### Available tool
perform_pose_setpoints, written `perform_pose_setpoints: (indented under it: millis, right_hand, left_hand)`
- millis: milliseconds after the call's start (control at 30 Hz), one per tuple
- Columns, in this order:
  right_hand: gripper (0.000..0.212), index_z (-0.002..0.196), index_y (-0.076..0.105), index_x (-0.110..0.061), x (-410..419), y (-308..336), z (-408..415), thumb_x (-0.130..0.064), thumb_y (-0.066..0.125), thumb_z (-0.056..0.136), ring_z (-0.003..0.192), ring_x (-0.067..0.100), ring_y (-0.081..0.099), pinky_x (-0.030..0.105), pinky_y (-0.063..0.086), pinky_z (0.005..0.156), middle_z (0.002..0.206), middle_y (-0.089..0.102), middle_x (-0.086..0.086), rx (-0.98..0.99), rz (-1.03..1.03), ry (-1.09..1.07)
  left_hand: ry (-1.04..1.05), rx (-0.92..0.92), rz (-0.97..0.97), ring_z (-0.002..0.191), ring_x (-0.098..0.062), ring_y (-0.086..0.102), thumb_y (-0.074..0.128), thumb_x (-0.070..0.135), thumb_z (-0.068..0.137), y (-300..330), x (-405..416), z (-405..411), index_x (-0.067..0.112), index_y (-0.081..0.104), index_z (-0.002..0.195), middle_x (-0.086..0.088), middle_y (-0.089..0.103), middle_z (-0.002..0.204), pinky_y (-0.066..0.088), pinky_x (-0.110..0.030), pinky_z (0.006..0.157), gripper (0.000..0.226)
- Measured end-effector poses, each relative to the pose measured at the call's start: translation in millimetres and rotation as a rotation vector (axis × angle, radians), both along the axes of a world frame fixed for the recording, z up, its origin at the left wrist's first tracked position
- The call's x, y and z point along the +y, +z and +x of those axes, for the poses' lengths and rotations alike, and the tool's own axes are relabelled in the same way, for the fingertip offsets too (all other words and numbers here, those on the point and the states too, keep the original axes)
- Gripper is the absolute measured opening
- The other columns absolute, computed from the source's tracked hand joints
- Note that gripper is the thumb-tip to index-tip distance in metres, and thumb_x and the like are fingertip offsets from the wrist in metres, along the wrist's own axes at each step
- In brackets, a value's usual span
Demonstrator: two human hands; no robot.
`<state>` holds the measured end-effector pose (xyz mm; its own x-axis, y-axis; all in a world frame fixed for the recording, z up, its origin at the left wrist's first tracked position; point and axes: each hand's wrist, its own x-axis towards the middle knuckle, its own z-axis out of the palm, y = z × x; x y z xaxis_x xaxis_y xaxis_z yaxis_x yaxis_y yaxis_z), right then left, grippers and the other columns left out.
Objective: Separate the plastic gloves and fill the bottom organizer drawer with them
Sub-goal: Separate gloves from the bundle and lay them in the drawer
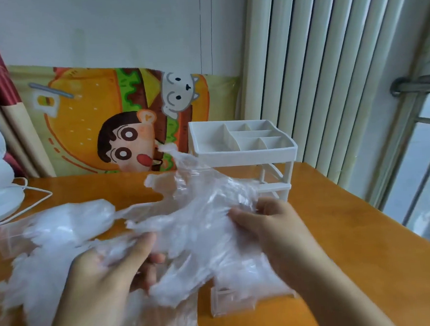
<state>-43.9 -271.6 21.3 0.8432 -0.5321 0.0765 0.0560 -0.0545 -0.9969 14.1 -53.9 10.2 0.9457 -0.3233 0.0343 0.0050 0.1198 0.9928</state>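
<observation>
On worktop (340,230), head view, item by item.

1. Plastic gloves (199,214): translucent crumpled bunch, held up at frame centre; a further heap lies at 8 o'clock on the wood.
2. Left hand (100,280): grip pinching the bunch's near edge, thumb on top, fingers beneath.
3. Right hand (272,227): grip grasping the bunch's 3 o'clock side, fingers curled into the film.
4. Drawer (231,304): clear, pulled free, resting at 6 o'clock just below the bunch, partly covered by it.
5. Organizer (243,145): white frame at 12 o'clock, divided tray on top, lower bay vacant.

Handling note (judgement): film clings, so peel a single glove by sliding thumbs apart at one cuff edge rather than tugging the mass; keep the bunch over the drawer so each freed glove drops in; press flat to save room.
</observation>
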Motion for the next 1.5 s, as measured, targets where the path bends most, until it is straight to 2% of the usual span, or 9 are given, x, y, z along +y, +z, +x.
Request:
perform_pose_setpoints:
  millis: [100, 267, 533, 633, 767, 933, 1200, 1333, 1500]
  right_hand:
    - [0.021, 0.094, 0.073, 0.009, -49.1, 7.0, -8.3, -0.011, 0.076, 0.097, 0.058, 0.027, 0.067, 0.036, 0.057, 0.055, 0.074, 0.07, 0.019, 0.081, -0.148, -0.082]
    - [0.027, 0.076, 0.07, -0.002, -95.0, -5.2, -26.2, -0.014, 0.068, 0.1, 0.048, 0.022, 0.06, 0.025, 0.048, 0.047, 0.056, 0.067, 0.011, 0.36, -0.495, -0.091]
    - [0.037, 0.063, 0.036, -0.016, -90.5, -13.5, -16.1, -0.011, 0.057, 0.093, 0.056, 0.018, 0.032, 0.026, 0.028, 0.047, 0.059, 0.04, -0.002, 0.501, -1.084, -0.028]
    - [0.018, 0.069, 0.048, -0.018, -90.4, -12.0, -19.8, -0.013, 0.053, 0.086, 0.06, 0.022, 0.044, 0.028, 0.029, 0.048, 0.064, 0.052, -0.004, 0.569, -1.213, -0.036]
    - [0.018, 0.072, 0.051, -0.022, -88.8, -10.4, -20.7, -0.012, 0.052, 0.088, 0.064, 0.021, 0.05, 0.028, 0.031, 0.048, 0.07, 0.058, -0.004, 0.622, -1.244, 0.001]
    - [0.014, 0.08, 0.056, -0.02, -93.9, -13.3, -17.1, -0.012, 0.054, 0.091, 0.064, 0.02, 0.052, 0.035, 0.041, 0.052, 0.073, 0.059, -0.003, 0.617, -1.235, -0.044]
    - [0.019, 0.08, 0.058, -0.027, -91.3, -20.0, -16.0, -0.018, 0.058, 0.096, 0.064, 0.013, 0.06, 0.022, 0.038, 0.048, 0.074, 0.064, -0.007, 0.593, -1.197, -0.22]
    - [0.019, 0.085, 0.06, -0.023, -91.0, -19.6, -16.2, -0.006, 0.067, 0.09, 0.066, 0.014, 0.058, 0.021, 0.041, 0.048, 0.081, 0.061, -0.006, 0.659, -1.228, -0.234]
    - [0.034, 0.104, 0.051, -0.024, -86.2, -15.0, -17.0, 0.0, 0.067, 0.085, 0.071, 0.015, 0.057, 0.024, 0.041, 0.049, 0.09, 0.057, -0.007, 0.626, -1.183, -0.234]
  left_hand:
    - [0.032, -0.017, -0.088, 0.044, -0.026, 0.05, 0.078, 0.025, 0.08, -2.9, 6.7, 0.0, 0.007, 0.081, 0.08, -0.022, 0.062, 0.066, 0.045, -0.032, 0.04, 0.018]
    - [0.002, -0.228, 0.164, 0.052, -0.03, 0.055, 0.07, 0.019, 0.092, -14.3, 0.6, -1.5, 0.022, 0.077, 0.081, -0.017, 0.066, 0.068, 0.051, -0.042, 0.054, 0.013]
    - [-0.225, -1.152, 0.621, 0.113, 0.007, 0.049, 0.053, 0.036, 0.103, 22.8, -75.9, -30.6, 0.043, 0.065, 0.112, 0.03, 0.051, 0.11, 0.034, 0.0, 0.09, 0.017]
    - [-0.335, -1.241, 0.727, 0.113, 0.002, 0.037, 0.044, 0.03, 0.108, 20.9, -123.8, -30.2, 0.035, 0.063, 0.125, 0.021, 0.043, 0.112, 0.038, -0.013, 0.098, 0.026]
    - [-0.394, -1.097, 1.006, 0.105, -0.013, 0.047, 0.05, 0.017, 0.101, 5.4, -159.0, -19.8, 0.025, 0.061, 0.11, 0.009, 0.041, 0.105, 0.052, -0.038, 0.091, 0.016]
    - [-0.403, -0.865, 1.23, 0.085, -0.017, 0.059, 0.058, 0.028, 0.098, -1.4, -157.3, -6.1, 0.022, 0.06, 0.101, 0.004, 0.051, 0.102, 0.054, -0.034, 0.07, 0.007]
    - [-0.493, -0.596, 1.289, 0.105, -0.014, 0.061, 0.057, 0.062, 0.079, -19.5, -152.7, 8.4, 0.034, 0.039, 0.147, 0.008, 0.048, 0.146, 0.059, -0.037, 0.087, 0.076]
    - [-0.522, -0.533, 1.342, 0.086, -0.013, 0.064, 0.063, 0.048, 0.086, -22.2, -158.7, 10.7, 0.033, 0.026, 0.157, 0.005, 0.043, 0.153, 0.053, -0.028, 0.063, 0.081]
    - [-0.577, -0.519, 1.418, 0.1, -0.018, 0.064, 0.066, 0.04, 0.09, -11.6, -163.3, 5.2, 0.019, 0.032, 0.157, -0.003, 0.056, 0.135, 0.053, -0.029, 0.071, 0.078]
